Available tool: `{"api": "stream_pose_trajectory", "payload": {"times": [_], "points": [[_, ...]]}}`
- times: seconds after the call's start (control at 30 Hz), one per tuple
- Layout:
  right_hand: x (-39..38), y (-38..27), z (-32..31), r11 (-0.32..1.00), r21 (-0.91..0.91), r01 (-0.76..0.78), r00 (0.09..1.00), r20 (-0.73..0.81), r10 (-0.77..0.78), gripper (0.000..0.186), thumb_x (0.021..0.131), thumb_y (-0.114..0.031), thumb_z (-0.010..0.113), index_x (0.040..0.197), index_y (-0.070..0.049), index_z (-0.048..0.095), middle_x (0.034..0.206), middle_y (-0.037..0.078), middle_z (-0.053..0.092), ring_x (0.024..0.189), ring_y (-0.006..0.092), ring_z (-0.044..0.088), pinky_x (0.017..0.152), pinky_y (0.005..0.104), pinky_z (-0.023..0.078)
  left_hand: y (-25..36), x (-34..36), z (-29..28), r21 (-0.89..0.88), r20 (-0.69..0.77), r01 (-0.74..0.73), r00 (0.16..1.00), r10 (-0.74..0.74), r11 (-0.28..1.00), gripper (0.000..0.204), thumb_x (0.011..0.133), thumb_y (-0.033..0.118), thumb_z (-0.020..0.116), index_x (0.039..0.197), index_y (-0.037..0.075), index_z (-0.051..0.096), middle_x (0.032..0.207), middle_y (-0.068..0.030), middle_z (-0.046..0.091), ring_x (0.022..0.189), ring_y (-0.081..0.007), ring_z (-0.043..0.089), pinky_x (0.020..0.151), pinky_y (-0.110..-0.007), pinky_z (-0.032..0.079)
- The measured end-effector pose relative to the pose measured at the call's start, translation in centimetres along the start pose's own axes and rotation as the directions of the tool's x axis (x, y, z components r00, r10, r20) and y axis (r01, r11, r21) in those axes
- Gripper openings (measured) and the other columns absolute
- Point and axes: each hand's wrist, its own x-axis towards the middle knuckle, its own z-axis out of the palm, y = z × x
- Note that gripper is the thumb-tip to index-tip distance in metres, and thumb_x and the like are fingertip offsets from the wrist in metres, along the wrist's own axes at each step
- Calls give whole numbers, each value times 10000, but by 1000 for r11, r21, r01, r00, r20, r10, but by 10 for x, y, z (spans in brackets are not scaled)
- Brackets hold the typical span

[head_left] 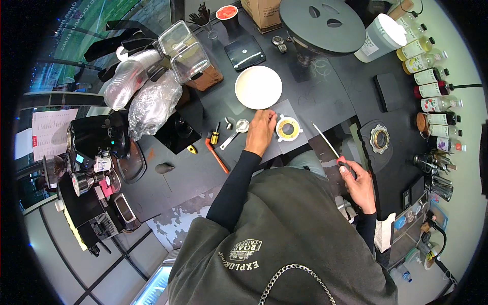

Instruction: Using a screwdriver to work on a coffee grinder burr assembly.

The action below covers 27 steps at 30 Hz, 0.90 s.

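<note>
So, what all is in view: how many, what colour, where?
Ring-shaped part: one, white-yellow, on grey sheet
Red-handled screwdriver: one, right of ring
Round dish: one, white, centre
Measuring spoon: one, silver, left of ring
Stubby screwdriver: one, yellow-black, left of spoon
Bent tool: one, orange, below spoon
Wristwatch: one, silver, top centre
Round lid: one, dark grey, top
Bucket: one, white, upper right
Bottles: about ten, mixed, right
Nested cups: one stack, clear, upper left
Left hand: one, black sleeve, beside ring
Right hand: one, black sleeve, holding red-handled screwdriver

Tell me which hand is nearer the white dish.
Left. The left hand is right by the near edge of the white dish; the right hand, holding a screwdriver, is farther off, to the right and lower in view.
</note>
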Motion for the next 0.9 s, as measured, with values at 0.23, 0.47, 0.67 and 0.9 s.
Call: {"api": "stream_pose_trajectory", "payload": {"times": [0.23, 0.47, 0.67, 0.9], "points": [[-2, -2, 3, 997, 42, -60, 998, 10, 59, 361, 997, -335, 704, 1186, -27, 710, 742, -20, 575, 685, 71, 480, 629, 266, 403, -4, -3, 6, 165, -1, -59, 998, 60, 984, 168, 962, 106, 679, 1083, -10, 685, 1037, -177, 675, 926, -379, 686, 789, -431, 555], [2, -7, 3, 1000, -12, -8, 999, 41, 8, 351, 995, -339, 707, 1168, -34, 714, 735, -13, 569, 679, 76, 479, 625, 273, 401, -7, -6, 6, 242, -3, -154, 987, 159, 958, 161, 955, 113, 693, 1084, 16, 702, 1075, -140, 668, 931, -360, 689, 794, -434, 557], [1, -8, 1, 1000, 0, -27, 999, 26, 27, 358, 996, -343, 701, 1168, -30, 713, 733, -4, 567, 689, 82, 483, 633, 278, 410, -10, -11, 0, 276, 11, -181, 983, 185, 944, 148, 962, 140, 700, 1017, 6, 670, 1017, -144, 646, 865, -370, 673, 751, -453, 540], [-4, 11, 0, 999, 39, -13, 1000, -12, 13, 380, 990, -338, 708, 1181, -10, 706, 748, 11, 584, 706, 92, 502, 654, 282, 429, 33, 1, -33, 92, -197, -157, 965, 173, 983, 117, 960, 78, 699, 1042, 7, 655, 1014, -147, 646, 855, -329, 682, 720, -415, 540]]}}
